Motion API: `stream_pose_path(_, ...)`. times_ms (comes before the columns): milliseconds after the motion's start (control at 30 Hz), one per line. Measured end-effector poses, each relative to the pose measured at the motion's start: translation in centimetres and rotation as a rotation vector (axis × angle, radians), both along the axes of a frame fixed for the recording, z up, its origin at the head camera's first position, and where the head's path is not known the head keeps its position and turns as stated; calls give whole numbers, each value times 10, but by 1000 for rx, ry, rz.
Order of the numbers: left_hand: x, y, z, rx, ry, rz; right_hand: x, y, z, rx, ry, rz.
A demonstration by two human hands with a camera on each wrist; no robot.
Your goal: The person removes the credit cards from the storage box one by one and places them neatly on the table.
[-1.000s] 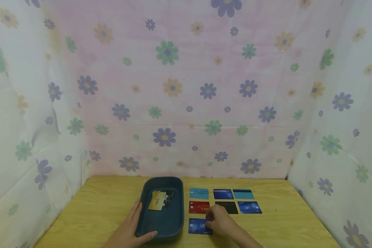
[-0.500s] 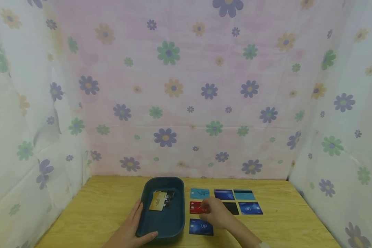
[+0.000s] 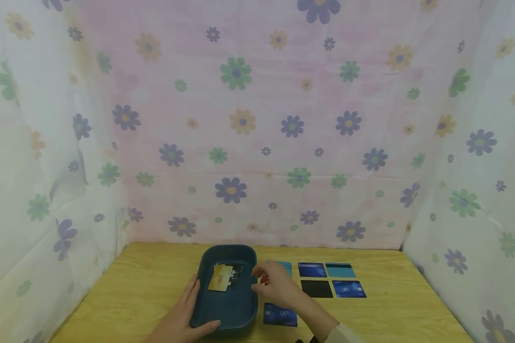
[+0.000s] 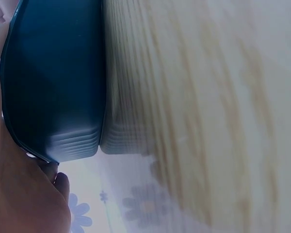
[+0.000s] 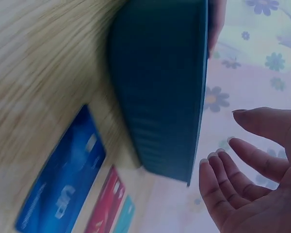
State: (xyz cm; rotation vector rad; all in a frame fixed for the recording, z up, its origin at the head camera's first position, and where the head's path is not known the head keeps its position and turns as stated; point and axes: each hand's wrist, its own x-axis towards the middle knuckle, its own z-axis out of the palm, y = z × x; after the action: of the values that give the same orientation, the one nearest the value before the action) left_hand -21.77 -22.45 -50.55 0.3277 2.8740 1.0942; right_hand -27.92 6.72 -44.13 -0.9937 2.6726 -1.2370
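Note:
A dark teal tray [image 3: 225, 307] stands on the table, with a gold card [image 3: 219, 278] and a black VIP card [image 3: 235, 273] lying in it. My left hand [image 3: 182, 312] holds the tray's near left corner, fingers along the left side and thumb at the near rim. Beside the right rim hovers my right hand [image 3: 279, 285], its fingers loosely bent and nothing between them in the right wrist view. Under it lies a red card [image 5: 105, 201], mostly hidden in the head view. A blue VIP card [image 3: 280, 315] lies just nearer.
Right of the tray, more cards lie in rows: a light blue one [image 3: 285, 267], a dark blue one [image 3: 312, 269], a striped light blue one [image 3: 341, 270], a black one [image 3: 317, 289] and another blue VIP card [image 3: 349, 289]. Flowered cloth [image 3: 257, 209] encloses the wooden table [image 3: 395, 309].
My right hand has moved left and away from me, from the near blue VIP card across the red card to the tray's right rim. The left hand stays on the tray.

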Motion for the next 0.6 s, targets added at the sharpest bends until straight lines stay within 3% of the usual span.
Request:
stream_pose_path(267, -1, 1, 2, -6, 21, -4, -7, -27, 18, 7, -40, 20)
stream_pose_path(433, -1, 0, 3, -4, 11, -13, -19, -47, 23, -101, -201, -5)
stream_pose_path(600, -2, -1, 0, 12, 1, -17, -32, -67, 18, -189, -327, -98)
